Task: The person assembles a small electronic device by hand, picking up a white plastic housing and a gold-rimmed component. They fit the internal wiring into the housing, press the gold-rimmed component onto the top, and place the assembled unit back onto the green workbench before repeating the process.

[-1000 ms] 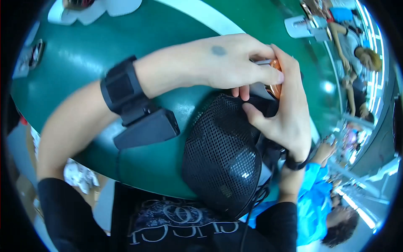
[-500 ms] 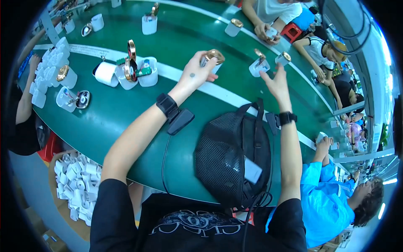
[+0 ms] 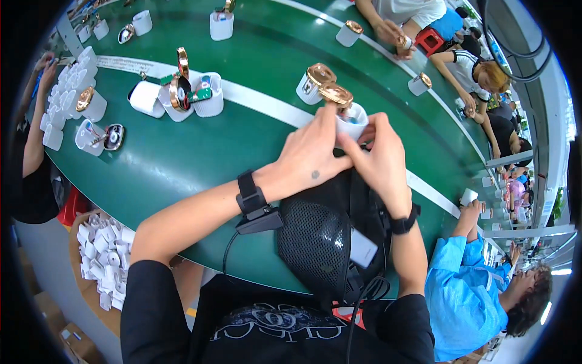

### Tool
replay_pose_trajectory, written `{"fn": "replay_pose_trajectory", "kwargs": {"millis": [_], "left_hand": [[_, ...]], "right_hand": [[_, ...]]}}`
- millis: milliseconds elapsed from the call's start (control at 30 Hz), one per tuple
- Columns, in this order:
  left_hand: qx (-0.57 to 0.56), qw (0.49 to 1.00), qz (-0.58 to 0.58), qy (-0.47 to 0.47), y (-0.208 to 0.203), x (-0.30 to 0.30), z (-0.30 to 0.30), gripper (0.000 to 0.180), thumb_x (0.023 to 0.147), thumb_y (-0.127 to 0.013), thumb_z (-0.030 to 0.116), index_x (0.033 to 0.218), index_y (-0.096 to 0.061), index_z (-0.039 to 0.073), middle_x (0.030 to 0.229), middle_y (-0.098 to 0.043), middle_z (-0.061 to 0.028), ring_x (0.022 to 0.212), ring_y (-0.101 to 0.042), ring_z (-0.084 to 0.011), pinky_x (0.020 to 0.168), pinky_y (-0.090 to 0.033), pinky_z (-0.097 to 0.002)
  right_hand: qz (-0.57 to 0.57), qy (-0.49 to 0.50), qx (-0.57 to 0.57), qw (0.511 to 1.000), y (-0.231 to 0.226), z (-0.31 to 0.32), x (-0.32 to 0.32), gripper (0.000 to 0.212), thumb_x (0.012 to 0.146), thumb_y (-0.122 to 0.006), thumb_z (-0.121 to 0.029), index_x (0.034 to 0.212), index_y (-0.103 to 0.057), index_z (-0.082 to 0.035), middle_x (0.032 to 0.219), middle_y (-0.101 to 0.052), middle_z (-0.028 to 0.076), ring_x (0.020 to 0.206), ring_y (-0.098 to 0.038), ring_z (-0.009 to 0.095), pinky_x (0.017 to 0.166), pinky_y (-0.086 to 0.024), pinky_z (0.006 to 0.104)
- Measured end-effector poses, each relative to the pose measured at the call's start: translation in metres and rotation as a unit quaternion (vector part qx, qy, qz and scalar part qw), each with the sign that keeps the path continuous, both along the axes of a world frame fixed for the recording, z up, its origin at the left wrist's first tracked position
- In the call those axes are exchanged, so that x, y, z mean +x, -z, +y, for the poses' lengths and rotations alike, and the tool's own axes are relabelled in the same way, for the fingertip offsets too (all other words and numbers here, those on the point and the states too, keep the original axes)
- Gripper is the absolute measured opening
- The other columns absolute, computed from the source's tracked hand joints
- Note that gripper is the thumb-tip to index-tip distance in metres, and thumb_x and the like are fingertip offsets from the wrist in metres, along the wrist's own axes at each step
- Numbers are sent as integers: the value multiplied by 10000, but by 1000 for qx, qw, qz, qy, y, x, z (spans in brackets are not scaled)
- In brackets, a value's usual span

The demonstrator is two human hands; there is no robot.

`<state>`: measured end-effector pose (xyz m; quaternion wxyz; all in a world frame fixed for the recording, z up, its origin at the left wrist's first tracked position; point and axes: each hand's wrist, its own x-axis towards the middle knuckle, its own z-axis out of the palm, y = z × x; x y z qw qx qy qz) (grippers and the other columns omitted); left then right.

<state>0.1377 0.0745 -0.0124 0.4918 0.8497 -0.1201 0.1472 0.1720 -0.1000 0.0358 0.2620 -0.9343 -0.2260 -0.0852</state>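
Observation:
In front of me, both hands hold a white plastic housing (image 3: pixel 353 126) with a rose-gold lid (image 3: pixel 335 94) tipped off its top; coloured wires show in its mouth. My left hand (image 3: pixel 309 148) is closed, its fingers at the lid and the housing's left side. My right hand (image 3: pixel 385 161) grips the housing from the right, fingers curled round its wall. Some fingertips are hidden behind it. Just beyond, a white housing with a gold top (image 3: pixel 308 91) stands on the green table (image 3: pixel 188 164), touched by neither hand.
A black mesh bag (image 3: pixel 321 236) lies right below my hands. To the left stand opened housings with circuit boards (image 3: pixel 208 100) and a cluster of white cups (image 3: pixel 66 88). A box of white parts (image 3: pixel 109 261) is at lower left. Co-workers sit to the right, one in blue (image 3: pixel 461 285).
My left hand has let go of the gold-topped housing, which now stands on the table. The opened housing has come from the right toward me, and both hands have closed on it.

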Motion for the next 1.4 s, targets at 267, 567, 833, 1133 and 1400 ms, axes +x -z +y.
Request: {"fn": "replay_pose_trajectory", "kwargs": {"millis": [267, 567, 833, 1133, 1400], "left_hand": [[-15, 977, 98, 186, 13, -21, 18, 816, 797, -834, 234, 1470, -401, 73, 1194, -681, -214, 1097, -654, -445, 928, -543, -483], [19, 949, 171, 263, 3, -12, 17, 787, 803, -816, 201, 1462, -394, 122, 1234, -664, -198, 982, -700, -426, 834, -577, -480], [69, 978, 35, 192, 24, -26, 1, 792, 820, -825, 296, 1461, -389, 134, 1303, -594, -192, 970, -701, -394, 833, -570, -476], [145, 982, -64, 102, 13, -32, -1, 692, 875, -801, 358, 1402, -451, 80, 1187, -640, -134, 937, -668, -361, 822, -543, -430], [47, 976, 98, 189, 4, -26, 8, 587, 826, -836, 372, 1270, -566, 99, 1030, -678, -86, 822, -676, -309, 687, -523, -376]], "right_hand": [[-5, -143, 46, 989, -11, -43, -10, 614, 764, -749, 42, 1351, -616, -82, 1292, -644, 126, 1084, -675, 264, 860, -547, 346], [-20, -251, -157, 955, -39, -59, -27, 645, 763, -746, 37, 1383, -593, -50, 1388, -584, 151, 1178, -633, 319, 972, -520, 359], [182, -212, 41, 959, -34, -65, -25, 508, 1013, -614, -305, 1387, -529, 28, 1163, -668, 115, 880, -654, 164, 768, -529, 284], [229, -123, 193, 946, -6, -45, -32, 360, 1000, -644, -244, 1257, -587, 1, 964, -694, 56, 674, -626, 82, 593, -490, 238], [235, -35, 87, 968, -28, -41, -35, 308, 1029, -619, -229, 1250, -584, -17, 746, -654, 30, 544, -590, 69, 491, -452, 244]]}}
